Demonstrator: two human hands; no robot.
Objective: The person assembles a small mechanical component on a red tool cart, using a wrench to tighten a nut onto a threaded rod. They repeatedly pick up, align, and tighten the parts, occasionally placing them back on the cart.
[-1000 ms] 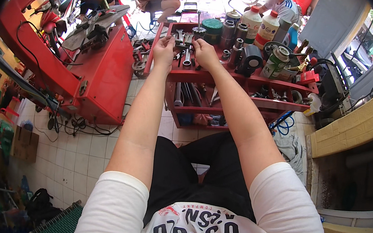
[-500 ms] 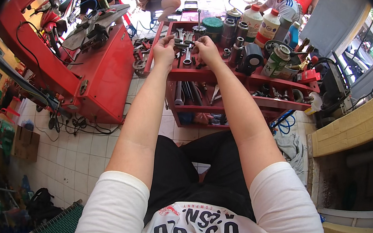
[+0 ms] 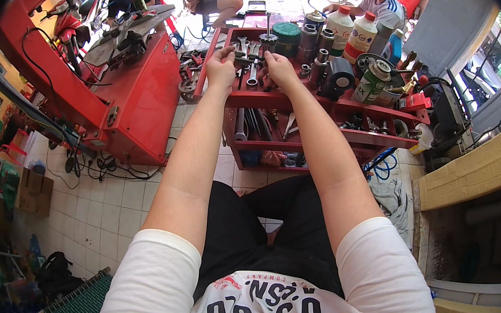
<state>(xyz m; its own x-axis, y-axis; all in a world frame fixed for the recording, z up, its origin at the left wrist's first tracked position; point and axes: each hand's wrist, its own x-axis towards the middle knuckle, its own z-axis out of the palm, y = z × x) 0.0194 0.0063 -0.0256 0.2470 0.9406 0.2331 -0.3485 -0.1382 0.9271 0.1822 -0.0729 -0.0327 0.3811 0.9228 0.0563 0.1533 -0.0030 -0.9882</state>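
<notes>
My left hand point(image 3: 220, 68) is closed at the left of the cart's top tray, its fingers pinching the end of a short dark metal bar point(image 3: 245, 60) that lies level above the wrenches. Just to the right, my right hand point(image 3: 279, 72) has its fingers bent together near the bar's other end; whatever is in them is too small to make out. Below and between the hands is a shiny combination wrench point(image 3: 252, 78). More open-ended wrenches point(image 3: 242, 44) lie behind the bar. A toothed metal part with an upright rod point(image 3: 268, 38) stands beyond my right fingers.
The red tool cart point(image 3: 257, 101) also bears sockets point(image 3: 306, 41), a green round tub point(image 3: 286, 34), white bottles point(image 3: 339, 27) and a green spray can point(image 3: 372, 81). A red machine point(image 3: 145, 100) stands at left. Several people sit beyond. A yellow wall point(image 3: 481, 166) is at right.
My right hand has shifted slightly rightward and its fingers have moved away from the bar's right end. The left hand stays nearly in place. A person at far left has leaned a little.
</notes>
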